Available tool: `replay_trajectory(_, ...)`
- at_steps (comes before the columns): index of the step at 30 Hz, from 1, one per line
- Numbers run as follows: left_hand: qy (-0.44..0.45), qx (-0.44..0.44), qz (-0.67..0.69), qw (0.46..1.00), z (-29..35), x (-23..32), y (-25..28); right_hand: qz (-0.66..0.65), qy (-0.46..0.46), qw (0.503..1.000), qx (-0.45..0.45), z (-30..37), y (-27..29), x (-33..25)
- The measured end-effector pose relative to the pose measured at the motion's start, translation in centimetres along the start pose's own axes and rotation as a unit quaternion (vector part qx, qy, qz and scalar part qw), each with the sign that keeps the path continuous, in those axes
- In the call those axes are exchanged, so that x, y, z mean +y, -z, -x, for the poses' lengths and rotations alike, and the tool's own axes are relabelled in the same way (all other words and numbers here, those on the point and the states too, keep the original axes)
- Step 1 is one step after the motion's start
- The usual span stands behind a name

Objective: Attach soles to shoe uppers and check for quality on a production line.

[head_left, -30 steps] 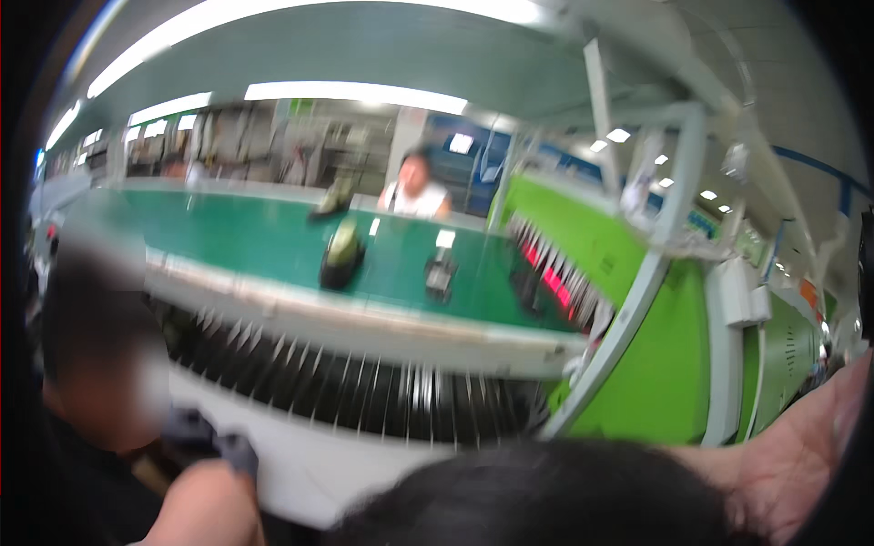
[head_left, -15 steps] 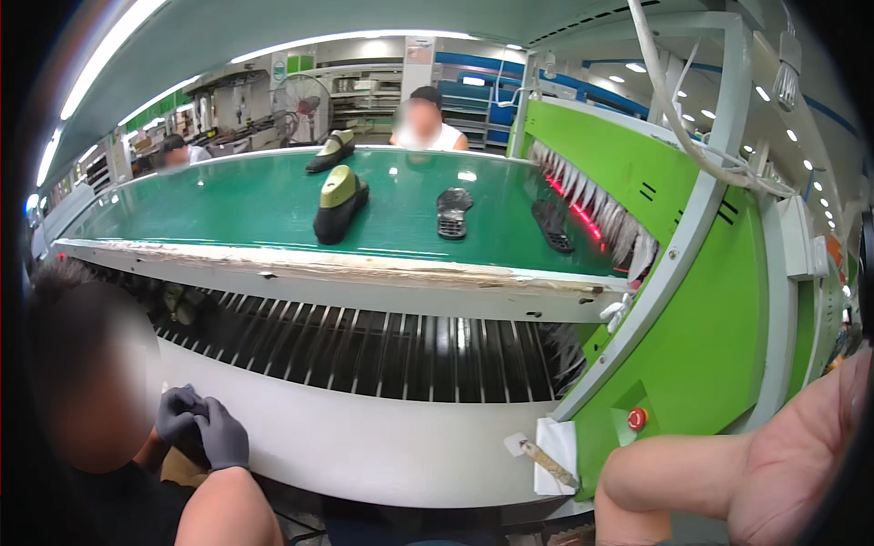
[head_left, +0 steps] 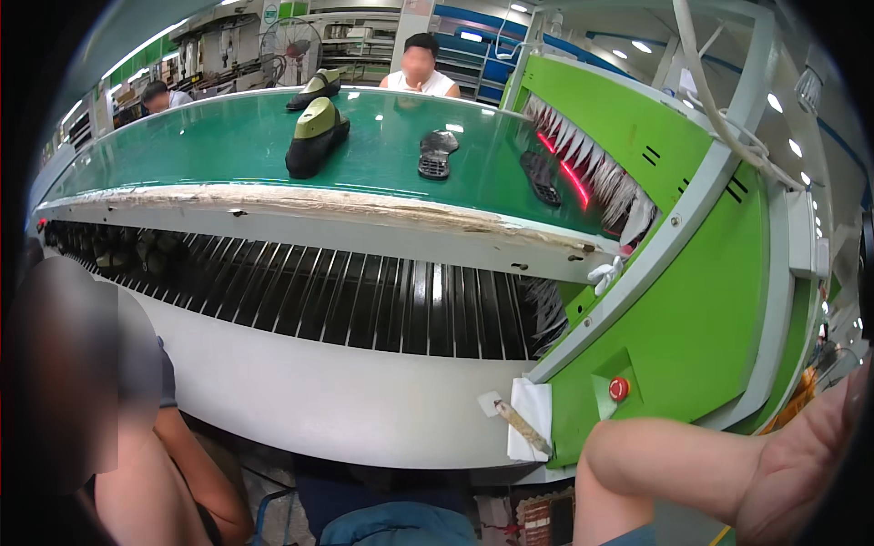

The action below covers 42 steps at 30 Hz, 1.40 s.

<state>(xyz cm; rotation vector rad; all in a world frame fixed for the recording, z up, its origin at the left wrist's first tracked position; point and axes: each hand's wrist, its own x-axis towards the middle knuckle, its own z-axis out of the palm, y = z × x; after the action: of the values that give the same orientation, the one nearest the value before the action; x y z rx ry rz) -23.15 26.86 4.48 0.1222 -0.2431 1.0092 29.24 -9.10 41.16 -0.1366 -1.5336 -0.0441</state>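
My right hand [head_left: 801, 460] sits at the lower right rim, forearm [head_left: 665, 464] bent across the bottom; its fingers run out of the picture and nothing shows in it. My left hand is out of sight. In front runs a green conveyor belt [head_left: 209, 150]. On it stands a black shoe on a green last [head_left: 314, 136], with a second one [head_left: 314, 88] farther back. Two black soles [head_left: 437, 153] [head_left: 543, 177] lie nearer the green tunnel machine [head_left: 701, 300], none close to my hand.
A fringe curtain with red glow [head_left: 583, 173] covers the tunnel mouth. A red button [head_left: 619, 389] and a brush on white cloth [head_left: 526, 426] sit on the machine's lower corner. A co-worker [head_left: 137, 409] is close at my left; another person [head_left: 421, 68] stands across the belt.
The view has swung down and closer to the belt's front rollers. My right forearm reaches further in. The co-worker's gloved hands at the left have dropped out of sight.
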Motion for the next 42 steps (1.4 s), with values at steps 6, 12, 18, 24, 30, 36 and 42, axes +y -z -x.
replay_trajectory(6, -0.021, -0.015, 0.053, 0.998, 1.5, 2.9, -1.0, -0.051, 0.011, 0.999, -0.004, -0.3, -0.5, 0.3)
replay_trajectory(12, -0.046, -0.042, 0.169, 0.984, 3.9, 7.1, -1.1, -0.104, 0.035, 0.994, -0.004, -0.9, -1.8, 0.7)
replay_trajectory(18, -0.076, -0.022, 0.282, 0.956, 11.5, 10.0, -0.4, -0.151, 0.016, 0.988, 0.024, 1.3, -2.9, 0.7)
replay_trajectory(24, -0.089, -0.018, 0.389, 0.917, 15.4, 13.0, -1.6, -0.183, 0.018, 0.982, 0.048, 2.4, -4.3, 0.0)
replay_trajectory(30, -0.094, -0.012, 0.507, 0.857, 16.9, 13.3, -0.4, -0.199, 0.017, 0.978, 0.057, 3.1, -4.1, -1.1)
replay_trajectory(36, -0.099, 0.03, 0.605, 0.789, 17.1, 15.4, -0.7, -0.195, 0.007, 0.976, 0.096, 5.0, -4.3, -2.2)
replay_trajectory(42, -0.077, 0.049, 0.714, 0.695, 11.4, 15.9, 3.5, -0.177, 0.025, 0.98, 0.092, 4.8, -3.2, -3.7)
